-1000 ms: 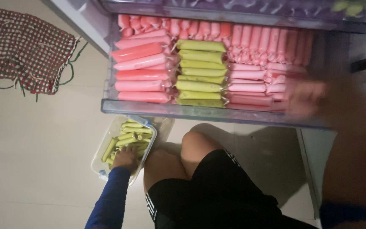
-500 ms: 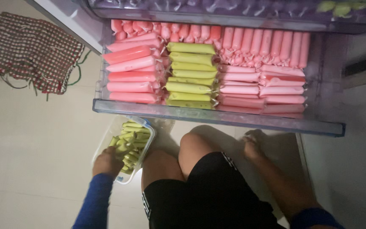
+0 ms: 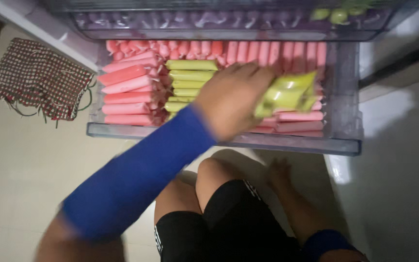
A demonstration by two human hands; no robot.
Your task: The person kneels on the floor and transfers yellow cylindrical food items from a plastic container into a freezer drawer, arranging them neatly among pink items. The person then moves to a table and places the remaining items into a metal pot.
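Note:
My left hand (image 3: pixel 231 99) reaches over the open freezer drawer (image 3: pixel 219 138), shut on a bunch of yellow-green ice pops (image 3: pixel 287 94), blurred by motion above the pink rows. The drawer holds rows of pink ice pops (image 3: pixel 127 92) and a stack of yellow-green ice pops (image 3: pixel 190 77) in the middle. My right hand (image 3: pixel 280 170) hangs low beside my knee, below the drawer's front edge, with nothing visible in it; it is blurred. My blue sleeve hides the container on the floor.
A checked red and white cloth (image 3: pixel 35 80) lies on the pale floor at the left. An upper drawer (image 3: pixel 219 22) holds purple items and a few green ones (image 3: pixel 338 14). The freezer's door edge (image 3: pixel 408 63) stands to the right.
My left hand has risen from the container on the floor to over the drawer, now carrying yellow-green ice pops. My right hand stays low by my knee.

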